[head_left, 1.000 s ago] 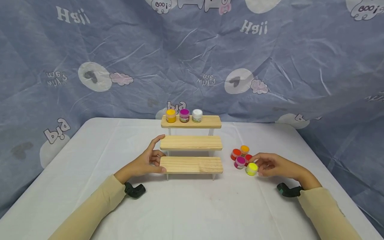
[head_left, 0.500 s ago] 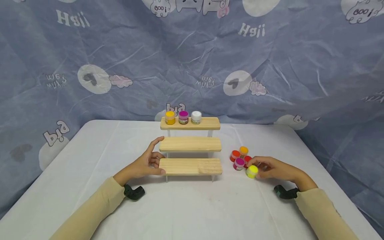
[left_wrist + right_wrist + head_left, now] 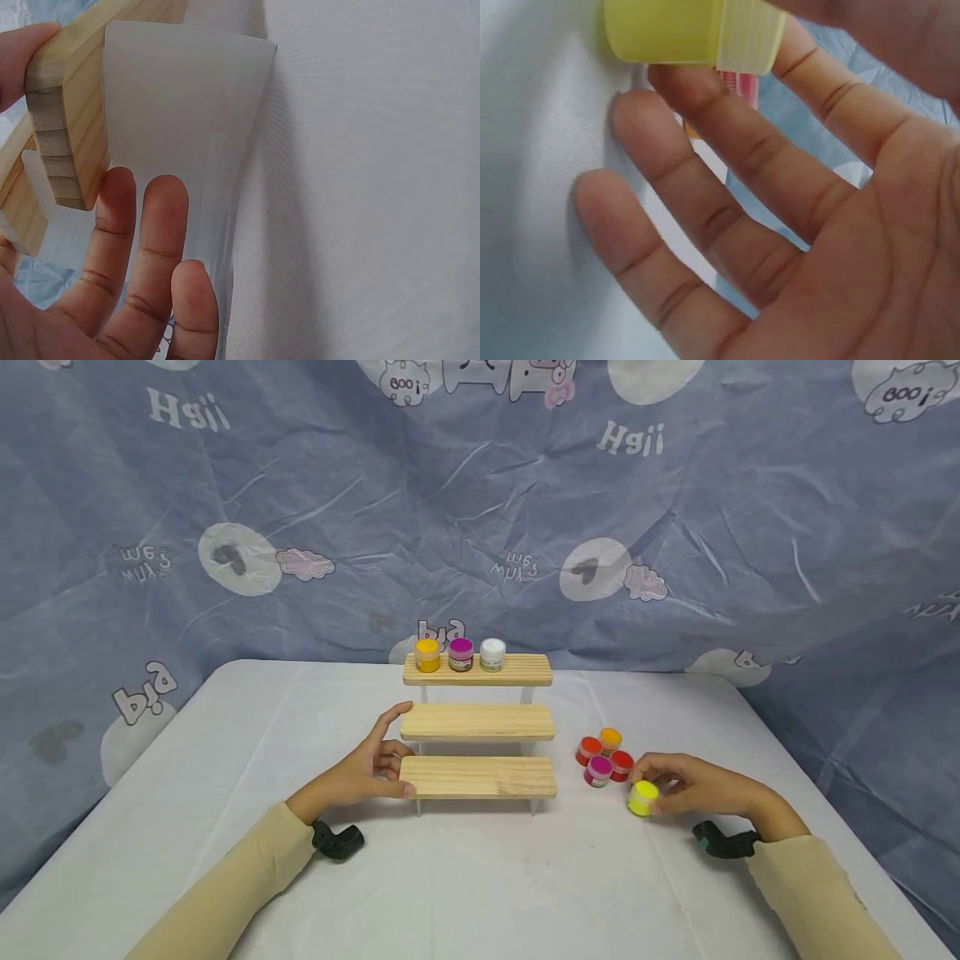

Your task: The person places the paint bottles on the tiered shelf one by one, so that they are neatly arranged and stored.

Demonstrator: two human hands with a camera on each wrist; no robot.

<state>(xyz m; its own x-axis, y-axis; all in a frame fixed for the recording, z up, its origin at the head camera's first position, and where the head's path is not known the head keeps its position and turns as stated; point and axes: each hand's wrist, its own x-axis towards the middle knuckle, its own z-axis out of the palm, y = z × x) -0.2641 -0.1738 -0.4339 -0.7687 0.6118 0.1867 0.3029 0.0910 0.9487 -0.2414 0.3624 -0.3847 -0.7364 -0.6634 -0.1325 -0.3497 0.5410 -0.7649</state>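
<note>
A three-tier wooden display stand [image 3: 476, 722] with pale translucent side supports stands mid-table. My left hand [image 3: 362, 772] grips its left end, thumb on the bottom shelf and index finger at the middle shelf's edge. In the left wrist view, the other fingers [image 3: 161, 225] reach under the board, beside the support. To the right, my right hand [image 3: 697, 787] pinches a small yellow paint jar [image 3: 642, 798] between thumb and fingers. The right wrist view shows the jar [image 3: 667, 30] on its side relative to that camera, the lower fingers spread below it.
On the top shelf stand a yellow-orange jar [image 3: 427, 656], a purple jar [image 3: 461, 655] and a white jar [image 3: 492, 655]. Clustered left of my right hand are an orange jar [image 3: 611, 741], two red jars [image 3: 588, 751] and a magenta jar [image 3: 598, 771]. A printed blue cloth [image 3: 450, 527] hangs behind.
My right hand has closed its fingers on the yellow jar and drawn it slightly right and nearer, apart from the cluster; the jar now tilts. My left hand stays on the stand.
</note>
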